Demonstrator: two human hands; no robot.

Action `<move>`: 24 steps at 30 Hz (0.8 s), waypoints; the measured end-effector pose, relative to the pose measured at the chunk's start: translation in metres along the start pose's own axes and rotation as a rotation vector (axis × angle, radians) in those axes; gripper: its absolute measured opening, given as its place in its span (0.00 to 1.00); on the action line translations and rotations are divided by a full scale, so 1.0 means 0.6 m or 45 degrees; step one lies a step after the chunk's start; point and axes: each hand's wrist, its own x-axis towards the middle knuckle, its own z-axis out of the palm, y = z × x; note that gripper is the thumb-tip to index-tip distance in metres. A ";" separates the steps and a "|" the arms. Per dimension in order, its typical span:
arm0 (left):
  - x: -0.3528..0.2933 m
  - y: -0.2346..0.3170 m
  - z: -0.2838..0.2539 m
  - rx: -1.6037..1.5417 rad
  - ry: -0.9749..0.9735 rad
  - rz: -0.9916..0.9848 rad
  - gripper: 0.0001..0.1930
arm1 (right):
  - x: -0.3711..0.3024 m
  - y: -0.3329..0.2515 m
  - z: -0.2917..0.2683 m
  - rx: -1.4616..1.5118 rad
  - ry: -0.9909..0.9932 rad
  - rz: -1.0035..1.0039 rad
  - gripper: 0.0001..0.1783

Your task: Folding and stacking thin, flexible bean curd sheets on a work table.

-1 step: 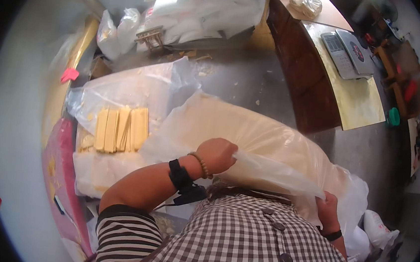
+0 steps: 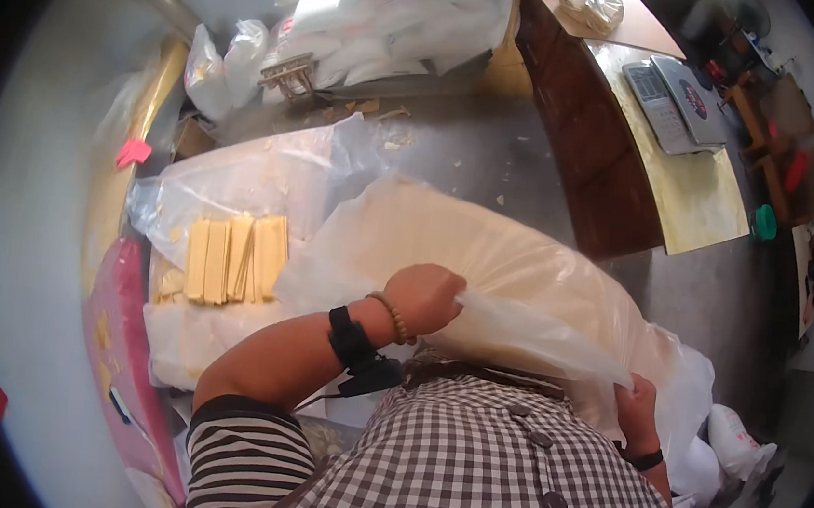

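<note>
A long, bulky clear plastic bag [image 2: 523,255] with pale beige contents lies in front of my body. My left hand [image 2: 422,299] is closed on the edge of the plastic near its middle. Farther right, my right hand [image 2: 636,407] pinches the same edge, and the plastic stretches in a taut fold between them. What fills the bag cannot be made out through the film. Left of it, several bundles of flat yellow strips [image 2: 235,258] lie side by side on another plastic-covered pale stack [image 2: 249,173].
Full white sacks [image 2: 379,19] are piled at the back. At the right stands a brown cabinet [image 2: 581,143] with a calculator [image 2: 655,102] on its yellow top. A pink padded item [image 2: 128,346] leans along the left wall. Scraps lie on the grey floor [image 2: 493,155].
</note>
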 end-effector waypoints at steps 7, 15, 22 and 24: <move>0.216 -0.064 -0.129 0.097 -0.124 0.046 0.09 | 0.183 -0.047 0.053 0.045 0.041 0.122 0.10; 0.365 -0.181 -0.197 0.043 -0.322 0.105 0.09 | 0.307 -0.099 0.097 0.255 0.062 0.384 0.09; 0.372 -0.330 -0.324 0.018 -0.304 0.194 0.10 | 0.373 -0.246 0.202 0.254 0.157 0.354 0.09; 0.347 -0.379 -0.390 0.015 -0.239 0.182 0.09 | 0.392 -0.318 0.237 0.248 0.116 0.318 0.09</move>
